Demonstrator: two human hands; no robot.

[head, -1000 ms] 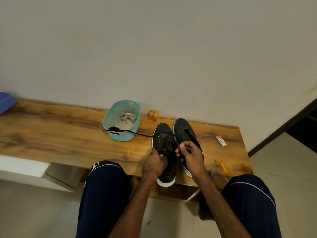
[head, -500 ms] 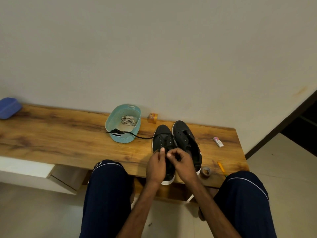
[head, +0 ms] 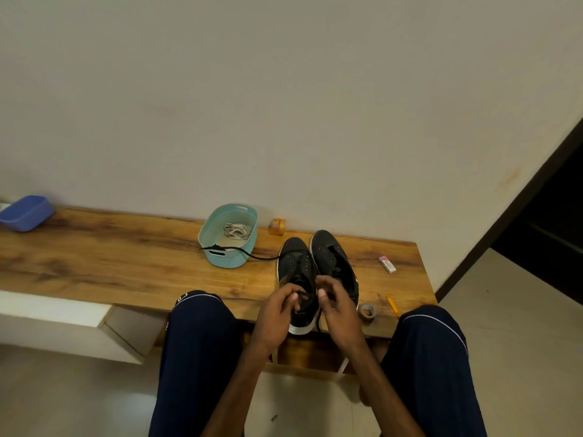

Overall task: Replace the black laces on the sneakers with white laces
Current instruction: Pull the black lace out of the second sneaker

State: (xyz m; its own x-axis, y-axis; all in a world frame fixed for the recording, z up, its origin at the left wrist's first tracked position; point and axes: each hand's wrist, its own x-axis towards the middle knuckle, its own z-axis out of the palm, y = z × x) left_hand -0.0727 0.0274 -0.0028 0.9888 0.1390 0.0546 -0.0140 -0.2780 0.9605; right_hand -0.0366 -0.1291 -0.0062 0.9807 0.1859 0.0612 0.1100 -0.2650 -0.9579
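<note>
Two black sneakers stand side by side on the wooden table, the left sneaker [head: 295, 266] nearer me and the right sneaker [head: 331, 257] beside it. A black lace [head: 252, 255] runs from the left sneaker's front eyelets across to the teal basket [head: 220, 261]. White laces [head: 235, 231] lie coiled inside that basket. My left hand [head: 279, 310] and my right hand [head: 336, 305] meet over the heel end of the left sneaker. Both pinch the black lace between them, and a loose end hangs down past the sole.
A small orange tape roll [head: 277, 227] sits by the wall. At the table's right are an eraser [head: 387, 264], a grey tape ring [head: 367, 311] and a yellow pencil [head: 392, 305]. A blue container [head: 26, 212] sits far left. My knees flank the table [head: 110, 263] edge.
Both hands have drawn back toward me along the left sneaker, from its middle to its heel, taking the black lace with them. The view has tilted slightly.
</note>
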